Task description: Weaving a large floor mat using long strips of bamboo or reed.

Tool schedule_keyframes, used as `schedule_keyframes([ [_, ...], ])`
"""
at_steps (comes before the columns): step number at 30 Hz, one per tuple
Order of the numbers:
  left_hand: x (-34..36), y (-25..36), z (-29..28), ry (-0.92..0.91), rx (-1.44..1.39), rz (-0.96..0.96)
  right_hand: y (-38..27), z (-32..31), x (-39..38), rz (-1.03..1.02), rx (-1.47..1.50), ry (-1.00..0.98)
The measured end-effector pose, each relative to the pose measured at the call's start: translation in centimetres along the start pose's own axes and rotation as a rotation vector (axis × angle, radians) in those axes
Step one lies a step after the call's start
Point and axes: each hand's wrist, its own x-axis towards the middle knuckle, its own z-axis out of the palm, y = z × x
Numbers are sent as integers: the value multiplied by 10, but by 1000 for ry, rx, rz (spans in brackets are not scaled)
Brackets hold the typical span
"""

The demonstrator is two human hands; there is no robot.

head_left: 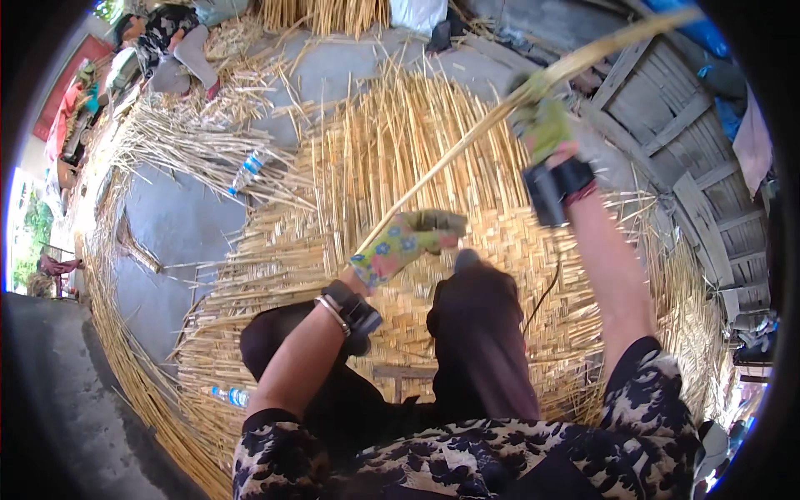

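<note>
Raised at the upper right, my right hand, in a flowered glove and blurred by motion, is closed around a long pale split reed. The reed slants down to the left, its thin lower end passing by my left wrist. My left hand, in a matching glove with dark fingertips, is low over the woven reed mat. Its fingers are curled together toward the right; what they hold, if anything, is hidden. Upright reed ends stick out from the mat's far side. My knees are over the weave.
Loose reeds lie in a heap at the left, with a plastic bottle beside them. Another bottle lies near the mat's left edge. A person sits at the far left. Wooden planking stands along the right.
</note>
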Motion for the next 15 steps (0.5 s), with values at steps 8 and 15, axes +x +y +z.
schedule_keyframes([
  [8, 56, -24, -1, 444, -234, 369, 86, 43, -83, 351, 225, 295],
  [15, 36, -8, -13, 594, -485, 381, 54, 40, -112, 216, -936, 9],
])
